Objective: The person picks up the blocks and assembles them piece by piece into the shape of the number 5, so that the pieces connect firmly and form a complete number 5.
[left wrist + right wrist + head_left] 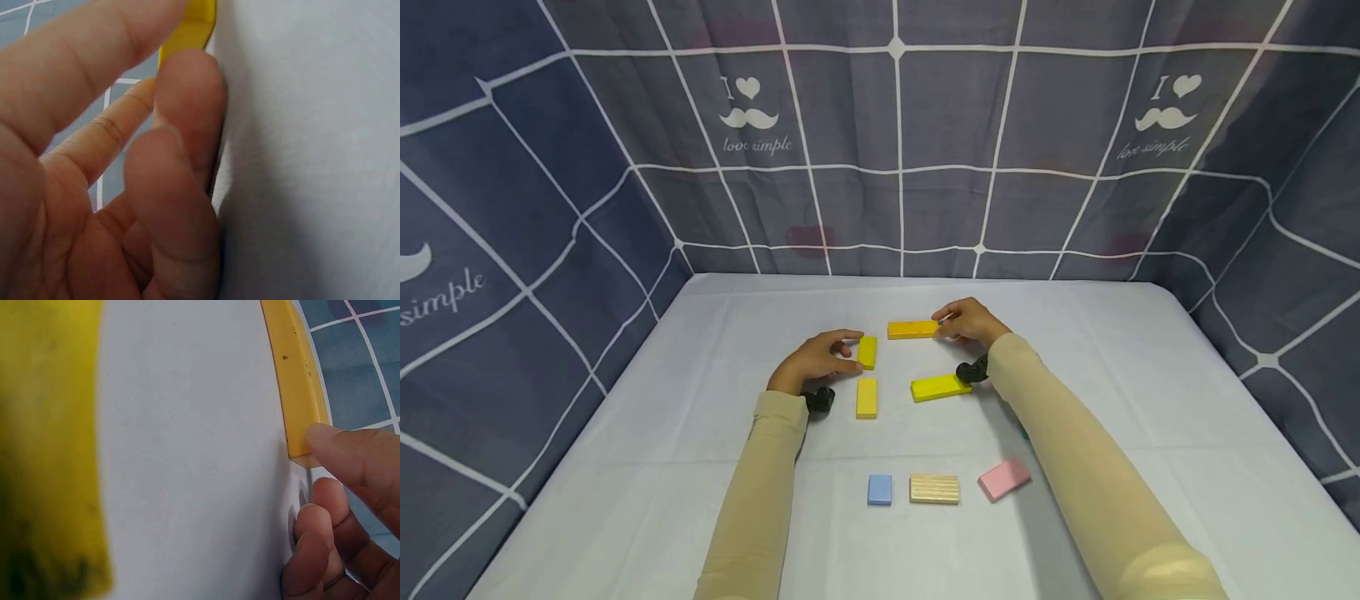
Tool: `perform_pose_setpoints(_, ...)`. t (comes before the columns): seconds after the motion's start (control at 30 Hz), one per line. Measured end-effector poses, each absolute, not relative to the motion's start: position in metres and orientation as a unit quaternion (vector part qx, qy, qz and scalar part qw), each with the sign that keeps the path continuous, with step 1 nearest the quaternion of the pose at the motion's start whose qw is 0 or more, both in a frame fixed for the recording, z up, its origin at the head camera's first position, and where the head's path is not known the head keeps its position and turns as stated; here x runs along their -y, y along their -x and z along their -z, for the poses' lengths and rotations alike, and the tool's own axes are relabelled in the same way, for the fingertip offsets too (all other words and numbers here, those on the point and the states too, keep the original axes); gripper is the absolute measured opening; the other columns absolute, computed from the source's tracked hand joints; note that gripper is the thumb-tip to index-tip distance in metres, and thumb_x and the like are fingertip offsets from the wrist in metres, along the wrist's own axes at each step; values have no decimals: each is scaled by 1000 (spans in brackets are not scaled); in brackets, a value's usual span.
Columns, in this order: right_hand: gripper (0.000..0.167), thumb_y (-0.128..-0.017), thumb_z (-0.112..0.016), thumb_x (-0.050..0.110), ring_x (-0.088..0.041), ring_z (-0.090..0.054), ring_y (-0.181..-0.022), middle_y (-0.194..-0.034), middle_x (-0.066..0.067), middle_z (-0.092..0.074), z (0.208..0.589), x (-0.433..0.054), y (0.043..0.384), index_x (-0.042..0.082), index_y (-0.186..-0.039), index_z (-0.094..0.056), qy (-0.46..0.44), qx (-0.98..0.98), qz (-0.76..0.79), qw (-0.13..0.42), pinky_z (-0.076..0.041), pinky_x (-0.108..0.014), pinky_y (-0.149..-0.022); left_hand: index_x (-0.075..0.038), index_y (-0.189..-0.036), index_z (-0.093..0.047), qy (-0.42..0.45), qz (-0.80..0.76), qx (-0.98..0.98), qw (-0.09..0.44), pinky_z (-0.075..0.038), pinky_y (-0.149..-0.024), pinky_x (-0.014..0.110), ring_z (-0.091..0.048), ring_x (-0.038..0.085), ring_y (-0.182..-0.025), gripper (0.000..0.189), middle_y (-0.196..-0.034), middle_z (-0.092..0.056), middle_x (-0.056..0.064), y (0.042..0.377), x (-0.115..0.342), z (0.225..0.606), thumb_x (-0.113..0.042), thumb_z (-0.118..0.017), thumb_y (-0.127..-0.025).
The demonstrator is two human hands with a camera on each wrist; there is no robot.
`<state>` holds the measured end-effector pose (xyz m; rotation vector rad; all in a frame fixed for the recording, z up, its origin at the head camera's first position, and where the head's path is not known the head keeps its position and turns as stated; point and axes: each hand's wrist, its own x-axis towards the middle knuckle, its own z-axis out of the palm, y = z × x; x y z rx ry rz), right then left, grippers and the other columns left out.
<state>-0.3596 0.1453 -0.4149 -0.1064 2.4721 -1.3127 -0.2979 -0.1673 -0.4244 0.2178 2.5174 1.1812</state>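
Note:
In the head view my left hand [817, 357] pinches a small yellow block [868, 352] at its two ends, between thumb and index finger. The left wrist view shows that block [200, 19] past my curled other fingers. Farther back, my right hand [967, 320] holds the right end of an orange-yellow block [912, 330], which lies flat. In the right wrist view one fingertip covers a corner of this block [294, 381], with the other fingers curled below. A yellow block [867, 398] lies below the left hand's block; a longer, brighter yellow one [940, 387] lies beneath my right wrist.
Nearer me on the white tablecloth [700, 500] are a blue block [880, 490], a ridged wooden block [934, 489] and a pink block [1003, 479]. A greenish thing peeks out beside my right sleeve [1075, 442]. Dark grid-patterned curtains [850, 208] enclose the table's back and sides.

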Motion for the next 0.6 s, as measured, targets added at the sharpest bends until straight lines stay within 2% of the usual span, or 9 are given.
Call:
perform_pose_setpoints(0.27,42,-97,-80,5,-13,-58,-81,-121,-16,-68,416,-154,360,-1,-137,-70,38,-875,449,174,-54,-22,-69,-15,-157,-58,-77,-420,-888,172,-49,-77,26,-55,22,-95,67,-120,-61,11,299,168,427,-18,-84,-95)
perform_pose_setpoints(0.6,45,-97,-80,4,-13,-57,-79,-114,-13,-66,411,-163,352,-3,-140,-68,34,-870,458,180,-53,-22,-70,-13,-157,-57,-84,-419,-888,172,-50,-76,26,-57,23,-98,68,-124,-62,14,300,168,428,-16,-84,-96)
